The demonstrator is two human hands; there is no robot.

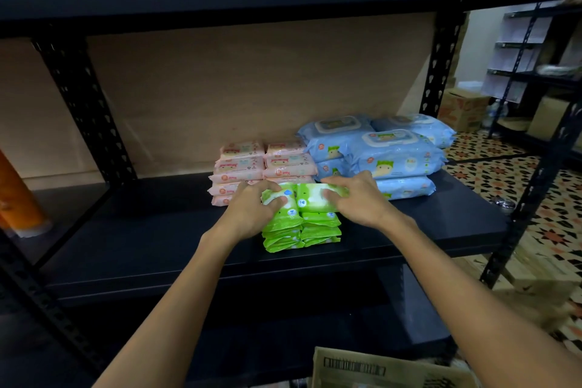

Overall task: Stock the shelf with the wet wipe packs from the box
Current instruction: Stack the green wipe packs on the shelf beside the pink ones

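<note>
Two stacks of green wet wipe packs (pixel 302 227) stand side by side on the black shelf board (pixel 151 230). My left hand (pixel 252 211) grips the top pack of the left stack. My right hand (pixel 356 198) grips the top pack of the right stack, fingers curled over its far edge. Behind them sit pink wipe packs (pixel 242 164) in stacks and larger blue wipe packs (pixel 390 154) piled to the right. A corner of the cardboard box (pixel 378 368) shows at the bottom edge.
An orange cylinder (pixel 19 198) stands at the far left of the shelf. Black perforated uprights (pixel 85 104) frame the bay. To the right are patterned floor tiles (pixel 504 173), another black rack (pixel 529 72) and a cardboard carton (pixel 463 110).
</note>
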